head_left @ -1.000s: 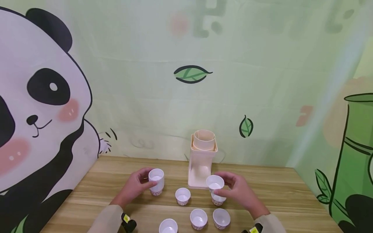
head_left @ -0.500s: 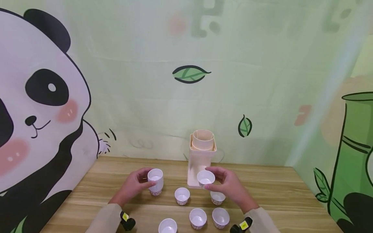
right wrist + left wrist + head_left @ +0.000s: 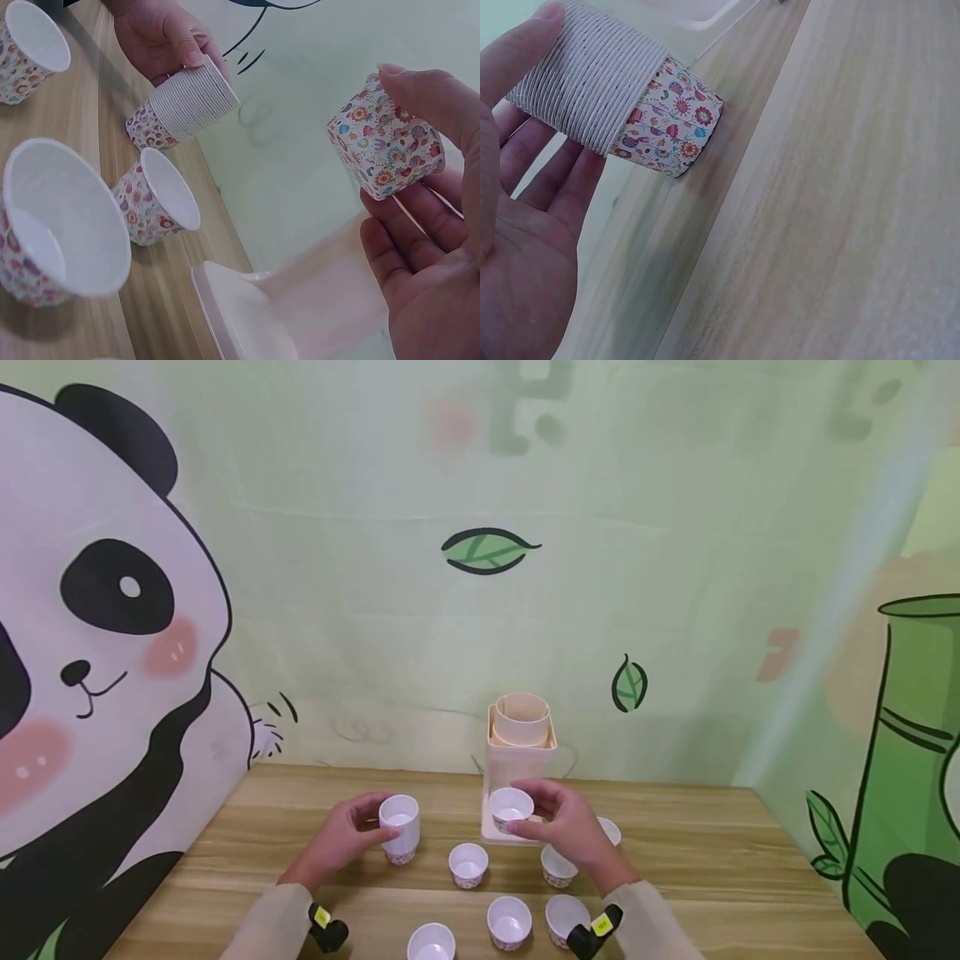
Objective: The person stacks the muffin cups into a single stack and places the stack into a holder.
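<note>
My left hand [image 3: 347,833] grips a tall stack of nested paper cups [image 3: 401,831], rims up, at the left of the table. In the left wrist view the stacked rims [image 3: 592,75] form white ridges above a floral bottom cup. My right hand [image 3: 568,827] pinches a single paper cup [image 3: 511,810] between thumb and fingers, raised in front of a pale pink cup holder [image 3: 519,760]. The right wrist view shows that cup's flowered side [image 3: 386,139]. Between the hands, a loose cup [image 3: 468,866] stands upright on the table.
More upright cups stand on the wooden table [image 3: 675,835]: one [image 3: 558,867] under my right forearm, one [image 3: 610,832] behind it, and several nearer the front, including one [image 3: 509,923]. A panda-printed backdrop [image 3: 360,610] closes off the rear.
My right hand has carried its cup leftward from above the right-hand cups to in front of the pink holder, uncovering a cup behind. The left hand and its stack stay in place.
</note>
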Available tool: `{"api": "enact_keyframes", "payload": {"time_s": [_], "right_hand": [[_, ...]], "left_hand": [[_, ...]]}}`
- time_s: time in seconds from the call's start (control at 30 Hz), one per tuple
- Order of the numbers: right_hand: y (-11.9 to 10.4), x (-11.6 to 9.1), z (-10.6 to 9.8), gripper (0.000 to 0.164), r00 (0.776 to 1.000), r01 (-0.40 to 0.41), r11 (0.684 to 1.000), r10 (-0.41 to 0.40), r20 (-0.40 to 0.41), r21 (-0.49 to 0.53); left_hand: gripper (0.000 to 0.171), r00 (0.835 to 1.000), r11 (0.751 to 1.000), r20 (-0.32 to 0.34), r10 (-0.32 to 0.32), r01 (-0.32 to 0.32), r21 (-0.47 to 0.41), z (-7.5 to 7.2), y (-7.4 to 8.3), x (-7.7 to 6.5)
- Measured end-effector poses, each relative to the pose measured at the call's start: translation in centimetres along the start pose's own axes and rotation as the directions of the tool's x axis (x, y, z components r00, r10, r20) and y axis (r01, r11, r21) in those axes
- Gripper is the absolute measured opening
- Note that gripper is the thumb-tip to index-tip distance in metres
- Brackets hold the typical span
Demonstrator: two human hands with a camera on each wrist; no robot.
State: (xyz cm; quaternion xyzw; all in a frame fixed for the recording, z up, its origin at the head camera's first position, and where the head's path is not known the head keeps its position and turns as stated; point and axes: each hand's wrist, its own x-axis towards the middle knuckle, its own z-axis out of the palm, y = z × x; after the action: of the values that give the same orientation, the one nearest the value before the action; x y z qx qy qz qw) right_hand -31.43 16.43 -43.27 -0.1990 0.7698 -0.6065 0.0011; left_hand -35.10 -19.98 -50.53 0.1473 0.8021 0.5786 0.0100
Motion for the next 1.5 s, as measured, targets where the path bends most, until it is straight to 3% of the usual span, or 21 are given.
{"api": "enact_keyframes", "payload": {"time_s": [0.67, 0.93, 1.5], "right_hand": [[1.1, 2.5, 3.5, 0.057, 1.000, 0.016, 0.997, -0.015, -0.006, 0.082], [0.8, 3.6, 5.0, 0.056, 1.000, -0.017, 0.992, 0.015, 0.020, 0.125], [0.7, 5.0, 8.1, 0.053, 0.998, 0.042, 0.993, -0.047, 0.038, 0.108]], "left_hand": [[0.057, 0.998, 0.998, 0.021, 0.059, -0.058, -0.029, 0.0, -0.6, 0.2], [0.059, 0.999, 0.999, 0.009, 0.040, -0.040, -0.023, 0.1, -0.4, 0.0], [0.057, 0.999, 0.999, 0.003, 0.051, -0.051, -0.021, 0.2, -0.3, 0.1]]}}
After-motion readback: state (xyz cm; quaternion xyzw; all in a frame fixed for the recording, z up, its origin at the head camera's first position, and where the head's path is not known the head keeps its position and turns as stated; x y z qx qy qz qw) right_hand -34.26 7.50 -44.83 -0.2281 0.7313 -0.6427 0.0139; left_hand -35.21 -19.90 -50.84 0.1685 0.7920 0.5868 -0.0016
